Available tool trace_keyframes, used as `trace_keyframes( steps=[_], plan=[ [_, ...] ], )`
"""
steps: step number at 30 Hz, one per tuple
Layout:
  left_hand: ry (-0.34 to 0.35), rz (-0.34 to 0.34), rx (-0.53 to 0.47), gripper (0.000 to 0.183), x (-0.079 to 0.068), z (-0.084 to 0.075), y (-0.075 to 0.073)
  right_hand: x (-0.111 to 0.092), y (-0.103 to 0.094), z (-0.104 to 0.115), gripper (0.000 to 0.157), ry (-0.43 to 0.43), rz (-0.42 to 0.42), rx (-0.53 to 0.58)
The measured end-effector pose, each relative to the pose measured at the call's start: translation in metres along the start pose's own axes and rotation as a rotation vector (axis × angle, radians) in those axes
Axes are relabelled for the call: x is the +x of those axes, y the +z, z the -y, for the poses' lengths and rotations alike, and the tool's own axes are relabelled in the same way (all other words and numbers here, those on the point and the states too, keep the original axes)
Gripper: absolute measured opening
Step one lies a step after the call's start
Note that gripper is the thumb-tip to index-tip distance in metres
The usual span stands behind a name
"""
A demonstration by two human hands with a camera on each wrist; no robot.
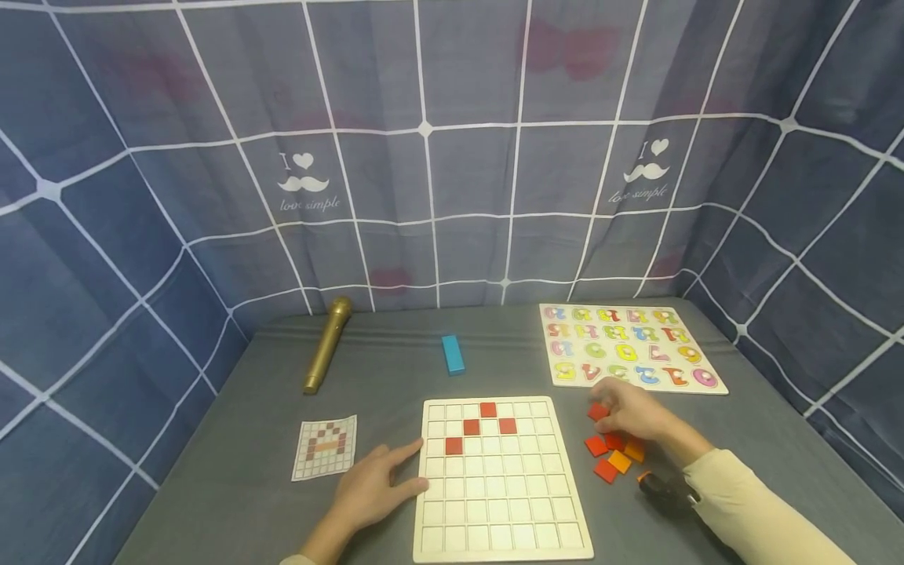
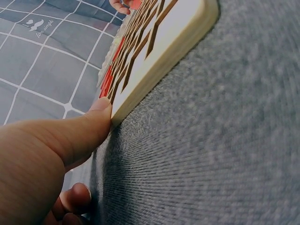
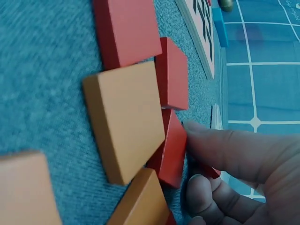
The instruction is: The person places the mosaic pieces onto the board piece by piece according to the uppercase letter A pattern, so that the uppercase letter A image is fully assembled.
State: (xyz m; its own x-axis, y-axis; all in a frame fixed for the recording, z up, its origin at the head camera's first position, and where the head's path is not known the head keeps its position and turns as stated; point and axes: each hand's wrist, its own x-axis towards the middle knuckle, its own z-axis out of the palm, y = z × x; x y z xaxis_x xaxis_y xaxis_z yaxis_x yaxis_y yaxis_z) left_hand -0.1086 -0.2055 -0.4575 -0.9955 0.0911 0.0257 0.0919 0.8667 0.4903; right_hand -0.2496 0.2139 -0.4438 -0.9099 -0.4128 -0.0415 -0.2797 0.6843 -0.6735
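A white gridded board [image 1: 494,490] lies in front of me, with several red tiles [image 1: 454,446] set in squares of its upper rows. My left hand [image 1: 370,486] touches the board's left edge with extended index finger and thumb; the left wrist view has the thumb [image 2: 93,122] against its side. To the right of the board, my right hand [image 1: 632,410] pinches a red tile [image 3: 209,171] between thumb and fingers. Just below that hand, loose red tiles [image 1: 605,471] and orange tiles [image 1: 620,461] lie in a small heap, some overlapping.
Left of the board lies a small card [image 1: 325,447] printed with a coloured grid pattern. Farther back are a gold microphone [image 1: 327,345], a blue block [image 1: 453,355] and a number puzzle board [image 1: 628,345]. A checked curtain [image 1: 466,173] encloses the table's back and sides.
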Motion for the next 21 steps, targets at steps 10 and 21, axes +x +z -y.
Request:
trace_keyframes(
  steps=[10, 21],
  plan=[
    [0.004, 0.004, -0.003, 0.063, -0.001, -0.001, 0.0, -0.001, 0.002, -0.008, 0.044, -0.159, 0.013, -0.164],
    [-0.002, 0.004, -0.016, 0.063, 0.0, 0.0, 0.001, -0.004, 0.005, 0.004, 0.038, -0.192, -0.045, -0.203]
  ],
)
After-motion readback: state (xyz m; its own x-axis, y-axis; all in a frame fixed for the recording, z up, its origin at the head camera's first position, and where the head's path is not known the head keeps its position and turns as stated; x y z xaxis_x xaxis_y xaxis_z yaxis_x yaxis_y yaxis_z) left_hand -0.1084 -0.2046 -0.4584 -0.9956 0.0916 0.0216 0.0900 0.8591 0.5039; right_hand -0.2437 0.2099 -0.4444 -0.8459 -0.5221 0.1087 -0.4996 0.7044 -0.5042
